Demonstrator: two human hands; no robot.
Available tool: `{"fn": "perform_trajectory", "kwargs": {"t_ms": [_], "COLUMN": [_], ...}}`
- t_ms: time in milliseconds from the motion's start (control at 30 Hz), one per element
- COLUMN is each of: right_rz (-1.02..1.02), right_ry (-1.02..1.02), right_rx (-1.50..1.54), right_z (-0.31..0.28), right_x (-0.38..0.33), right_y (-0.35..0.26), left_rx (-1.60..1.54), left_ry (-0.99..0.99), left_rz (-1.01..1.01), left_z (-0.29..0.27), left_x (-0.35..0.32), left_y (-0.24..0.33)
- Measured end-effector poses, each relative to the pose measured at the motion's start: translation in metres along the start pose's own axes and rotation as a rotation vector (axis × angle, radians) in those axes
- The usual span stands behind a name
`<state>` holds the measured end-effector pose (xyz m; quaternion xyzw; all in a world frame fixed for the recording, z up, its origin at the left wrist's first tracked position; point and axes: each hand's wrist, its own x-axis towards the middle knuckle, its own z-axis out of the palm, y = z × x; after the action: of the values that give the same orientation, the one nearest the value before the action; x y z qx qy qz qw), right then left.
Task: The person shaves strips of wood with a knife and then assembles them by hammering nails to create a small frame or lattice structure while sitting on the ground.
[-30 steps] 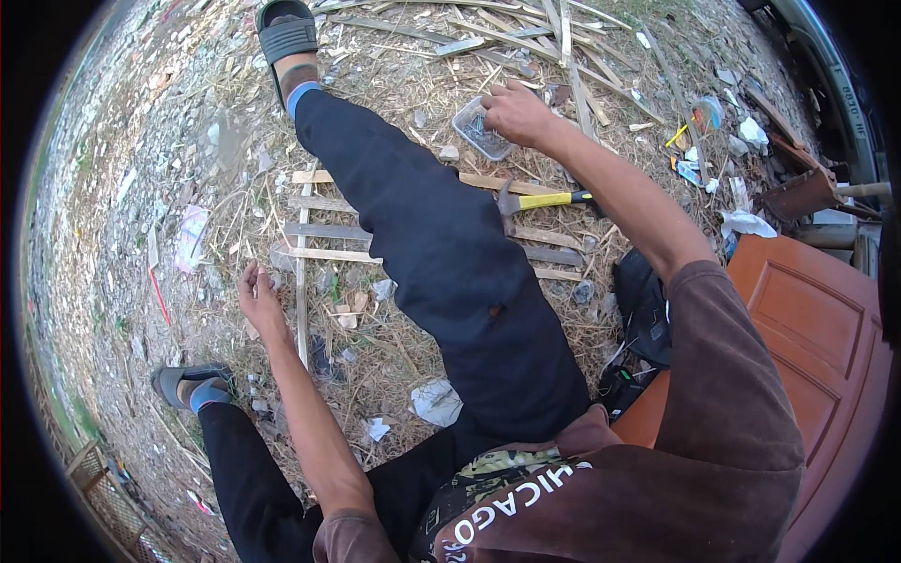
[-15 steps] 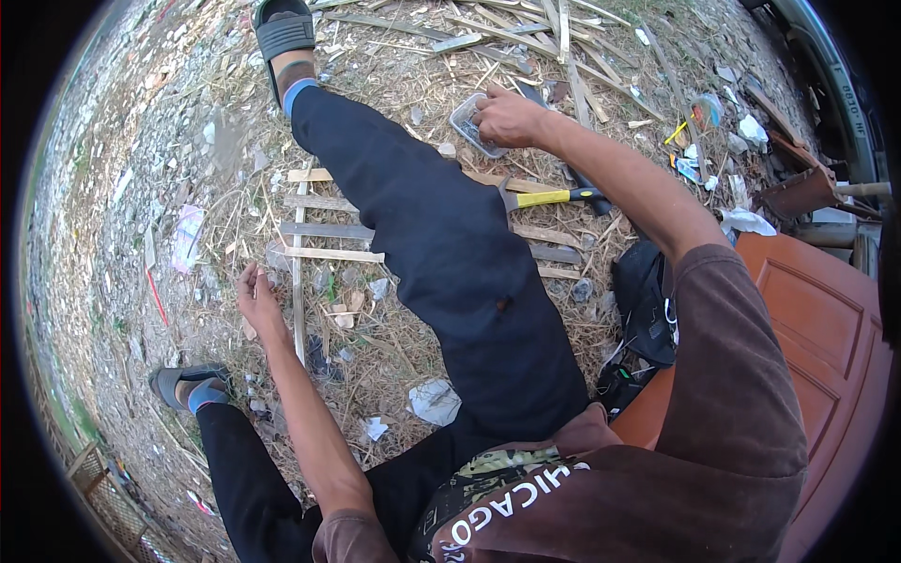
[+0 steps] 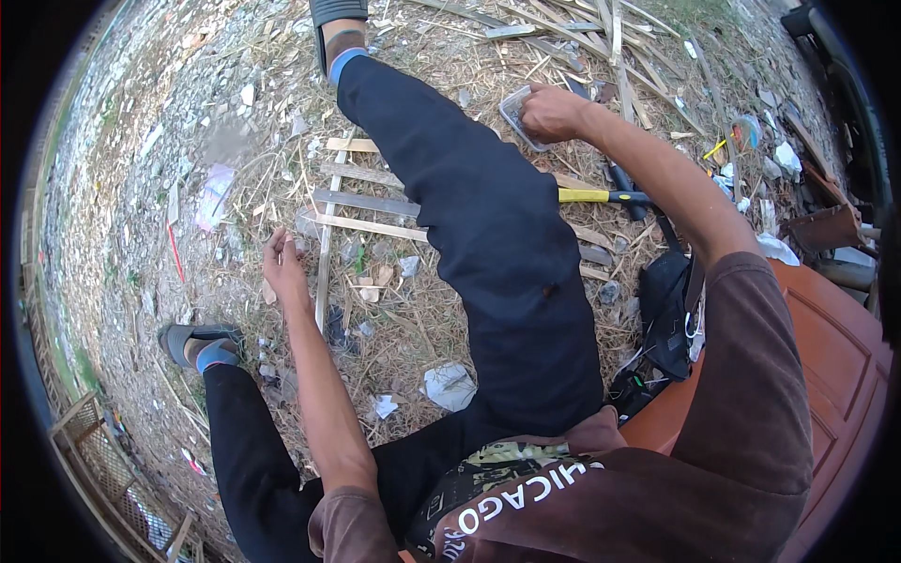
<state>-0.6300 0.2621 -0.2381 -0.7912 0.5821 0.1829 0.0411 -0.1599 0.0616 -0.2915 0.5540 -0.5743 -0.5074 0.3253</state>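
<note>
My right hand [image 3: 552, 114] reaches into a small clear plastic tub [image 3: 514, 111], its fingers curled; the fingertips and anything between them are hidden. Beyond my left knee side, my left hand [image 3: 284, 261] hovers by the end of a pale wooden slat [image 3: 371, 227], thumb and fingers pinched together. Whatever that pinch holds is too small to make out. Several slats, among them a grey one [image 3: 361, 201], lie across a long narrow strip [image 3: 325, 267] on the ground. Partly behind my leg rests a hammer [image 3: 584, 196] with a yellow and black handle.
My outstretched leg [image 3: 507, 235] covers the slats' middle. Loose wood strips [image 3: 601, 47] are heaped at the far side. A black bag [image 3: 664, 310] and a reddish-brown panelled door [image 3: 826, 357] lie at right. Rubble and dry straw cover the ground.
The whole view has shifted, so the scene sits further right and slightly higher. The hammer's head is now hidden behind my leg. My right hand stays at the tub, my left hand near the slats.
</note>
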Motion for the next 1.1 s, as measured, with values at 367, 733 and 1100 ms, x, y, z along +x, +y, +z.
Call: {"fn": "perform_trajectory", "kwargs": {"t_ms": [367,733,1100], "right_rz": [0.148,0.572,0.242], "right_ry": [-0.126,0.353,0.676], "right_rx": [0.164,0.75,1.202], "right_z": [-0.008,-0.049,-0.183], "right_x": [0.0,-0.016,0.113], "right_y": [-0.002,0.012,-0.114], "left_rx": [-0.002,0.074,-0.194], "left_ry": [0.007,0.002,-0.035], "left_rz": [-0.008,0.086,0.228], "left_z": [0.004,0.016,0.042], "left_x": [-0.008,-0.012,-0.016], "left_y": [0.004,0.011,0.063]}}
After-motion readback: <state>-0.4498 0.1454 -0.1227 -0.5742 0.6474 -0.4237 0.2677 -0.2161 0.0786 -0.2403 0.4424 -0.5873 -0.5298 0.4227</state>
